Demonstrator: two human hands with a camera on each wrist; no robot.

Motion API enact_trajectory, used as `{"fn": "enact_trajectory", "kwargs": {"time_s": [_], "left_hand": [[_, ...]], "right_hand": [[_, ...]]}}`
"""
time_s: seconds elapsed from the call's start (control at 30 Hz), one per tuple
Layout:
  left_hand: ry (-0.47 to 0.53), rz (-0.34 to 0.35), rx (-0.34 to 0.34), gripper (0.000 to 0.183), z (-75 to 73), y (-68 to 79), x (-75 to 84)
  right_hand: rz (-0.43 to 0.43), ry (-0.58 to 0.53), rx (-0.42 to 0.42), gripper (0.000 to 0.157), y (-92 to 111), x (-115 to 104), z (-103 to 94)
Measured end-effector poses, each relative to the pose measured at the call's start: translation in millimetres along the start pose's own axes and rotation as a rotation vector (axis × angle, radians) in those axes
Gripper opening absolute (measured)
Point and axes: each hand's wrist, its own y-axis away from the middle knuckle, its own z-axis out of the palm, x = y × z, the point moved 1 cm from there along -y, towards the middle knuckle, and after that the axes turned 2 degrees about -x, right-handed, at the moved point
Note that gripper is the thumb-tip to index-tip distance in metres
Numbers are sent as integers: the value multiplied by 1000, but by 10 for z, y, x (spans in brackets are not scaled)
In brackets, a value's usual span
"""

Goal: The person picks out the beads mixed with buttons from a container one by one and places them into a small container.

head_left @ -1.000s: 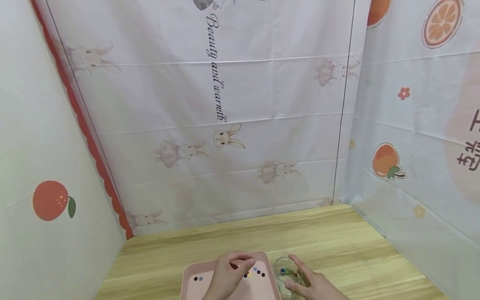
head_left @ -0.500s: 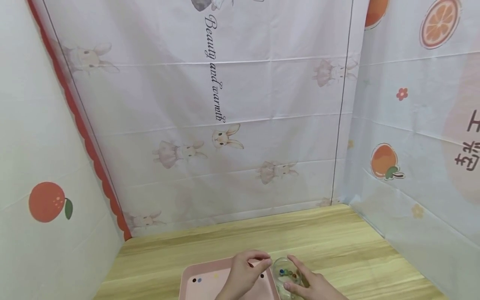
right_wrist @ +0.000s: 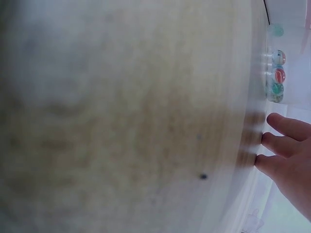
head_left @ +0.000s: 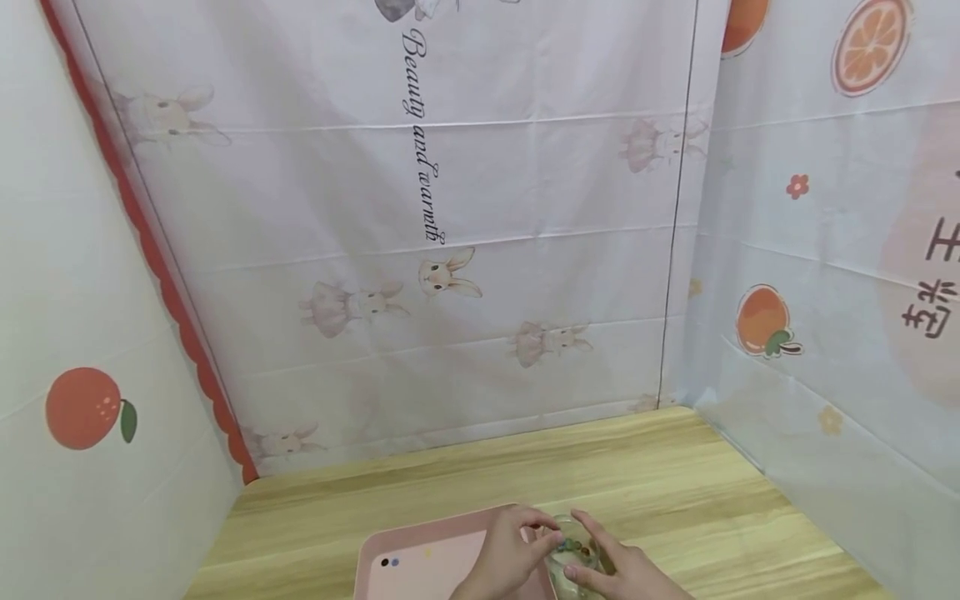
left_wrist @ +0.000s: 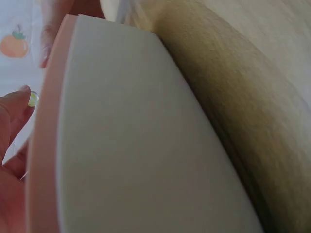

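My left hand (head_left: 506, 550) is over the right edge of the pink tray (head_left: 420, 533), beside a clear cup (head_left: 558, 575). In the left wrist view its fingertips pinch a small yellow-green glass marble (left_wrist: 33, 99). My right hand (head_left: 626, 567) holds the cup, thumb and index finger on either side of it. Several coloured marbles (head_left: 573, 546) lie inside the cup. The right wrist view shows the cup's marbles (right_wrist: 278, 75) through its wall, and the other fingers (right_wrist: 282, 145) of that hand low against the tabletop. My left hand hides part of the tray and cup.
Small black and blue round pieces (head_left: 390, 562) lie at the tray's far left, with a yellow one (head_left: 428, 552) further right; their kind is unclear. The wood-grain table (head_left: 637, 467) meets printed cloth walls (head_left: 450, 358) at the back and sides.
My left hand has moved right, from above the tray to the cup's rim. My right hand stays at the cup. The head view has shifted slightly.
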Motion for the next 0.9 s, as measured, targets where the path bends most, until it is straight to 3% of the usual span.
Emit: {"fn": "enact_trajectory", "kwargs": {"time_s": [0.23,0.53,0.9], "left_hand": [[-62,11,8,15,39,-13,32],[-140,56,13,19,67,-27,1],[-151,52,-2,19,57,-71,2]], "right_hand": [[-27,0,-3,79,1,-4,3],[-50,-6,-9,78,6,-27,2],[-41,-18,-4,78,3,-26,-23]]}}
